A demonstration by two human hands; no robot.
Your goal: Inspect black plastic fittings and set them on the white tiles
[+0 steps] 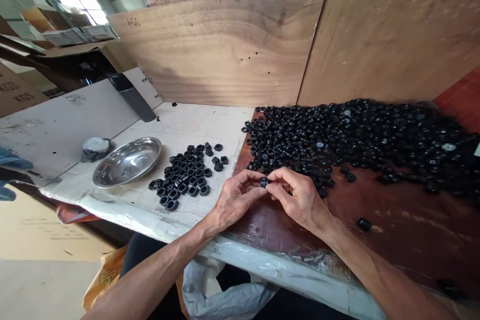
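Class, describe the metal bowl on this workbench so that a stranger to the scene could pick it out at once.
Start at the white tiled part of the bench, left of the big heap of black parts. Left of the small cluster of black rings lies the shallow steel bowl. It is the only shiny, silver thing there, and it looks empty.

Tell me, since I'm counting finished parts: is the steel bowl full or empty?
Empty. The steel bowl shows only bare shiny metal inside; the small black parts lie beside it on the table.

Workshop, probably: plywood boards (232, 45), heaped black parts (356, 135) (bare workbench (393, 230)).
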